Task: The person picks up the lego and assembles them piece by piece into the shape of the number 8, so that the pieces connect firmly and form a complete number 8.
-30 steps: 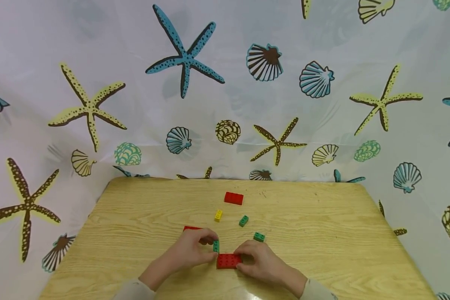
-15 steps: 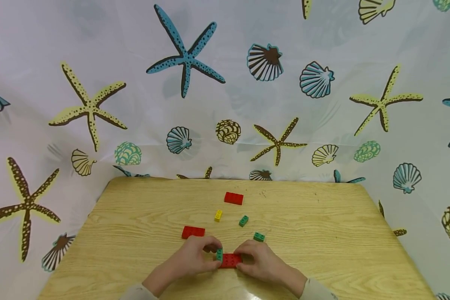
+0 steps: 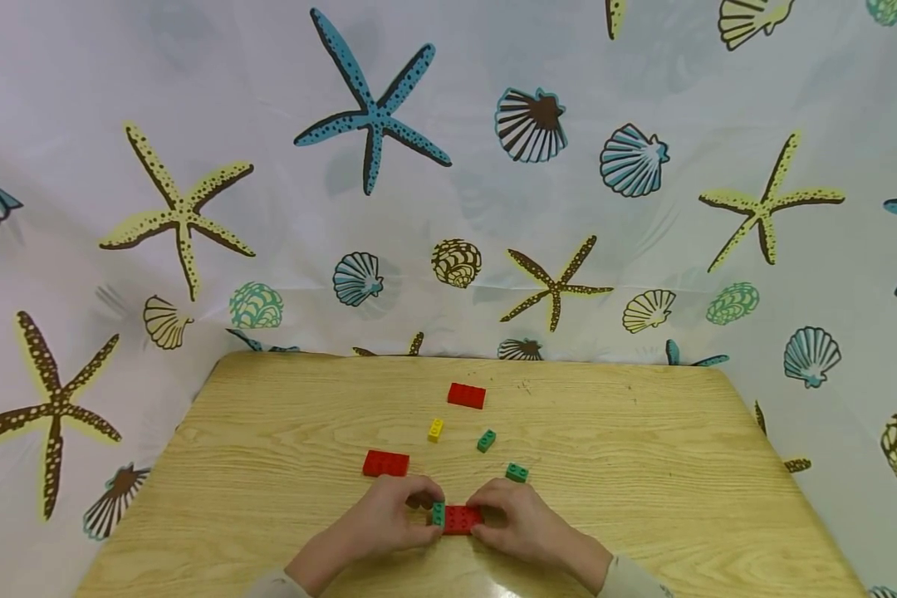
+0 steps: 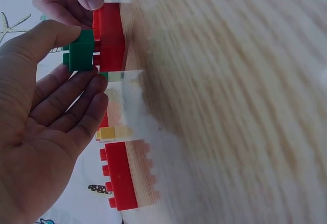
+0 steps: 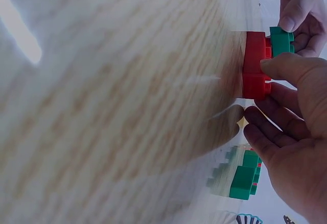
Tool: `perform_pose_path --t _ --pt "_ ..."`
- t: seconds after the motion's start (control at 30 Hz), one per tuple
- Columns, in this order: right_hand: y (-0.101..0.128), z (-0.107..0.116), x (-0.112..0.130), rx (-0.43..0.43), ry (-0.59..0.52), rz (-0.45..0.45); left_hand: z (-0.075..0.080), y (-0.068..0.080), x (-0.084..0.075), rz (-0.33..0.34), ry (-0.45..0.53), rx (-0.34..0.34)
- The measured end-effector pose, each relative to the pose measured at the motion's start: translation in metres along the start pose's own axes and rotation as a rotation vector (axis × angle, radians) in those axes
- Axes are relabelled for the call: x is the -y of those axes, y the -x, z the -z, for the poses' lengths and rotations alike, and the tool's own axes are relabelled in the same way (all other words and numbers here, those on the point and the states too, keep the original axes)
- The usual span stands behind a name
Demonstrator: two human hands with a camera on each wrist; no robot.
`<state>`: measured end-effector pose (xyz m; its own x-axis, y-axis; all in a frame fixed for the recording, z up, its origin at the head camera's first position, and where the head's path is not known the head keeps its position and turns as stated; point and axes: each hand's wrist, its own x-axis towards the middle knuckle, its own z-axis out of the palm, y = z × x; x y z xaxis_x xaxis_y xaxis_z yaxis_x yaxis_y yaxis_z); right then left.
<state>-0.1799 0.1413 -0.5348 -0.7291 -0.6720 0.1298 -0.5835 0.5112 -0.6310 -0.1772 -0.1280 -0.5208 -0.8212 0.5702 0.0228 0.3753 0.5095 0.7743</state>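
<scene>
A small green brick (image 3: 438, 513) with two studs is pinched between the thumb and fingers of my left hand (image 3: 383, 519). It stands over the left end of a larger red brick (image 3: 459, 520) on the table. In the left wrist view the green brick (image 4: 82, 50) is right at the studs of the red brick (image 4: 112, 40), its own studs facing up. My right hand (image 3: 519, 519) grips the opposite end of the red brick. The right wrist view shows the thumb (image 5: 286, 65) against the side of the red brick (image 5: 254, 50).
Past the left hand lies another red brick (image 3: 385, 463), and a third red brick (image 3: 467, 395) lies farther back. A yellow brick (image 3: 435, 430) and two green bricks, one nearer (image 3: 517, 473) and one farther (image 3: 486, 440), sit between. Patterned cloth (image 3: 448, 208) surrounds the wooden table (image 3: 643, 465).
My left hand has moved slightly right, bringing the green brick from beside the red brick to over its left end. The right hand has stayed in place on the red brick.
</scene>
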Motion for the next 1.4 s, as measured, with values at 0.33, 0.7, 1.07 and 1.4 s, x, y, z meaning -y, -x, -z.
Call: perform_pose_path --t 0.33,0.7,1.07,1.4 --pt "0.0003 -0.0017 -0.0026 -0.012 -0.006 0.005 -0.0029 -0.0013 0.0024 -0.012 0.002 -0.003" --pt "0.0007 -0.0008 -0.0020 -0.015 -0.005 0.013 -0.0016 -0.0020 0.0024 -0.018 -0.026 0.004" --pt "-0.0004 -0.0015 -0.0038 -0.015 0.008 0.021 -0.0033 -0.0021 0.0056 -0.024 -0.022 -0.008" --pt "-0.0003 -0.0022 -0.0042 -0.016 0.007 0.022 -0.0044 -0.0018 0.0068 -0.026 0.003 -0.016"
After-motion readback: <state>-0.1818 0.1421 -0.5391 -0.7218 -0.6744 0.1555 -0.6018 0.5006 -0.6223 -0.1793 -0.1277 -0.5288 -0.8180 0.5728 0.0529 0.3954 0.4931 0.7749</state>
